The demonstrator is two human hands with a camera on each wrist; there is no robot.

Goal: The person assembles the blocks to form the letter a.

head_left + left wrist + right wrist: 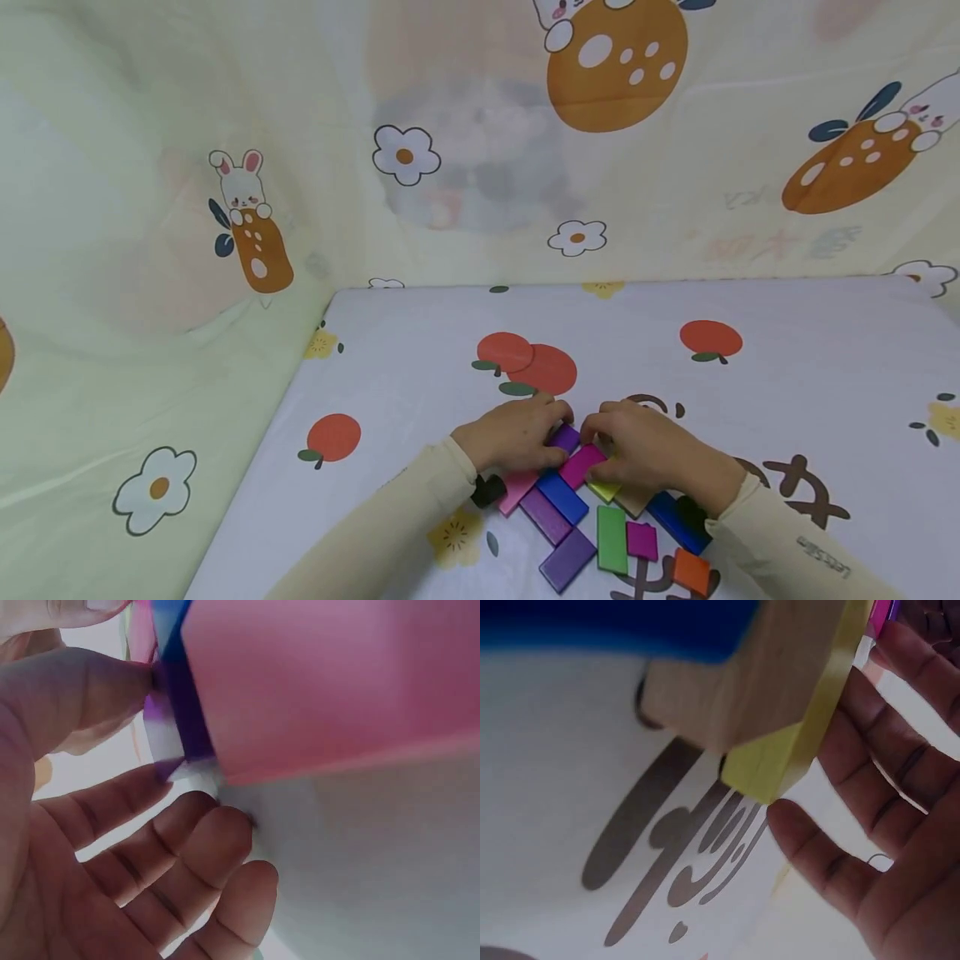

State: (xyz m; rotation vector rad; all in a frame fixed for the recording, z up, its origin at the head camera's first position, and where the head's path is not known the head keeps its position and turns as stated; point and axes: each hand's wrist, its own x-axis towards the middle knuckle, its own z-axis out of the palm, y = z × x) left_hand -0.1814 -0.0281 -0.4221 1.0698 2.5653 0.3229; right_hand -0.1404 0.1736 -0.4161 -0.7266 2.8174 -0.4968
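Note:
Both hands meet over a cluster of flat coloured blocks at the table's near middle. My left hand (546,429) has its thumb and forefinger against a small purple block (565,437); the left wrist view shows that purple block (184,712) between thumb and forefinger, beside a pink block (330,682). My right hand (603,433) lies over a magenta block (581,465) with its fingers fairly straight. In the right wrist view the right hand (870,787) spreads beside a yellow block (810,727) and a wooden block (742,682).
Nearer me lie a pink block (517,490), a blue block (562,497), two purple blocks (567,558), a green block (612,539), a small magenta one (642,540), an orange one (691,572) and another blue one (671,517). A printed cloth (787,392) covers the table; printed curtains (150,250) hang behind and left.

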